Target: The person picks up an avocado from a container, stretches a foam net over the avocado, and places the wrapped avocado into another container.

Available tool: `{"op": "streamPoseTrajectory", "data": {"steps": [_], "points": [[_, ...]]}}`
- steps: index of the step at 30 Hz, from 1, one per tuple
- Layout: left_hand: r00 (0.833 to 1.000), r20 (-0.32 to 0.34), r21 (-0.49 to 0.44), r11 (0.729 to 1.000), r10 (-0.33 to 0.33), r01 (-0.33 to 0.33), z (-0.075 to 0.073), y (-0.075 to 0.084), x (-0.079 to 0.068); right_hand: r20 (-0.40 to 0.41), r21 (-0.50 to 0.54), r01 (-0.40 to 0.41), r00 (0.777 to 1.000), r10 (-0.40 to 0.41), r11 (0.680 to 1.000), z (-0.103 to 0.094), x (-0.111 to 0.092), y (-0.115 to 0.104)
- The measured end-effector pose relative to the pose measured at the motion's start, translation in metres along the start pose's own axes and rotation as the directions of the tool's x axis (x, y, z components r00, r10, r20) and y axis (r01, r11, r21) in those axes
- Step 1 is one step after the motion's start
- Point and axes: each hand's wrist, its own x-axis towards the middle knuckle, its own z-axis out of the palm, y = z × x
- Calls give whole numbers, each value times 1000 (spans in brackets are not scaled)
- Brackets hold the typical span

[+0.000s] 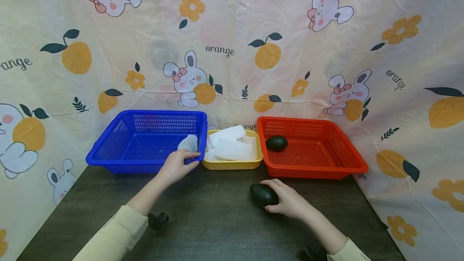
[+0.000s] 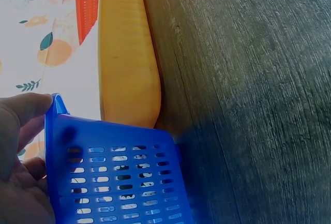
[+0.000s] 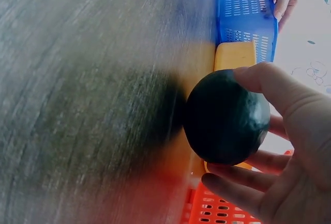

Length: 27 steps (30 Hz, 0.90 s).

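Note:
My right hand [image 1: 288, 201] grips a dark green avocado [image 1: 264, 195] in front of the red basket. The right wrist view shows the thumb on one side of this avocado and the fingers on the other. My left hand [image 1: 178, 167] is at the front right corner of the blue basket [image 1: 127, 158], its thumb by the rim in the left wrist view. Just beyond those fingers, inside the basket, lies a fruit in a white foam net [image 1: 188, 143]. Part of the left fingers is hidden behind the rim. Another avocado [image 1: 276, 143] lies in the red basket [image 1: 315, 172].
Between the two larger baskets stands a yellow basket [image 1: 232, 165] holding several white foam nets [image 1: 232, 148]. All three stand along the back of the dark wooden table [image 1: 214, 220]. A patterned cloth [image 1: 232, 79] hangs behind them.

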Motion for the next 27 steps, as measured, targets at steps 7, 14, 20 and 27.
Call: {"op": "streamPoseTrajectory", "data": {"steps": [7,14,20,27], "points": [[1000,5,-3,1000,-7,7,-1,0,0,-7,-5,-4,1000,4,1000,-1,1,0],[1000,14,-13,1000,-5,5,-2,2,1,-18,-28,3,1000,-3,1000,-5,1,-2],[999,47,-28,999,-17,18,-6,3,2,-26,-58,-7,1000,6,998,-12,2,-5],[993,107,-17,999,-49,51,-12,7,5,-51,-59,-11,999,8,998,-21,4,-8]]}}
